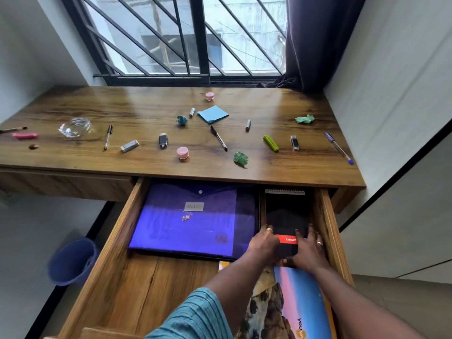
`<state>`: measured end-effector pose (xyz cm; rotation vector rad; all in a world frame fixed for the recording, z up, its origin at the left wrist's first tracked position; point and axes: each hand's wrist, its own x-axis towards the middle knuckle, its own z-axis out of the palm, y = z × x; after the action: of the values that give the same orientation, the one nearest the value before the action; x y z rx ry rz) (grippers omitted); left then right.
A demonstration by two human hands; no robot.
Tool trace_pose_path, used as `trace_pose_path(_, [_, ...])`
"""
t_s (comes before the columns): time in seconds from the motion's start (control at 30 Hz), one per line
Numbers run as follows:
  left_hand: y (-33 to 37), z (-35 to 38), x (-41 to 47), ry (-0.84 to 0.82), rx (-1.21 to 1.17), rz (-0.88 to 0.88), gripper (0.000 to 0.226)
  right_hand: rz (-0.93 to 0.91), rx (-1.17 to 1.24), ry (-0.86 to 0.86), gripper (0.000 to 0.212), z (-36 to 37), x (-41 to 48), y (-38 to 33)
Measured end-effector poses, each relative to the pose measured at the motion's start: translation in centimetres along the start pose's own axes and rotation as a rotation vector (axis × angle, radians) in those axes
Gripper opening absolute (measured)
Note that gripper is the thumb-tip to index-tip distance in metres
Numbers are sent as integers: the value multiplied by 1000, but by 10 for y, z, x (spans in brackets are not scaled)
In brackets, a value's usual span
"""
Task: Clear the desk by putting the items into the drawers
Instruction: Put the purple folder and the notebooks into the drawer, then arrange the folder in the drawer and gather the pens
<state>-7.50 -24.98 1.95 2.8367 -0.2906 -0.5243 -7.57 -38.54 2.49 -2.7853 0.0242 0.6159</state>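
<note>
- Your left hand (264, 243) and right hand (309, 250) meet right of centre in the lower half of the frame, inside the open drawer (159, 289).
- Each grip is closed on the black notepad (286, 216): your left fingers curl round its left edge and your right fingers round its right edge, either side of its red label.
- The notepad sits in the drawer's narrow right compartment, its spiral binding toward the top of the frame.
- A blue folder (190, 221) fills the wider left compartment, just beside the notepad.
- A colourful book (300, 302) lies at bottom right, partly under your forearms.
- Across the middle of the frame, the desk (269, 172) carries a black pen (219, 138), a pink jar (182, 152), blue sticky notes (212, 114), a glass ashtray (75, 127) and other small items.
</note>
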Motion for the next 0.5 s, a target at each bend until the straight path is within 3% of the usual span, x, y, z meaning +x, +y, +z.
trace_pose_path(0.07, [-2, -12, 0, 61, -15, 16, 44, -130, -36, 145, 72, -10, 1, -4])
trace_pose_path(0.17, [-10, -40, 6, 206, -113, 79, 34, -347, -79, 494, 33, -30, 19, -9])
trace_pose_path(0.23, [-20, -62, 13, 337, -157, 148, 31, -400, -68, 668, 20, -51, 34, -17])
trace_pose_path(0.37, [-55, -108, 33, 699, -116, 215, 35, -330, -54, 785, 12, -100, 71, -30])
trace_pose_path(0.43, [-74, -138, 45, 870, -31, 139, 31, -265, -46, 776, 9, -123, 95, -30])
trace_pose_path(0.5, [-94, -163, 60, 940, -28, 12, 26, -171, -33, 759, 15, -142, 116, -31])
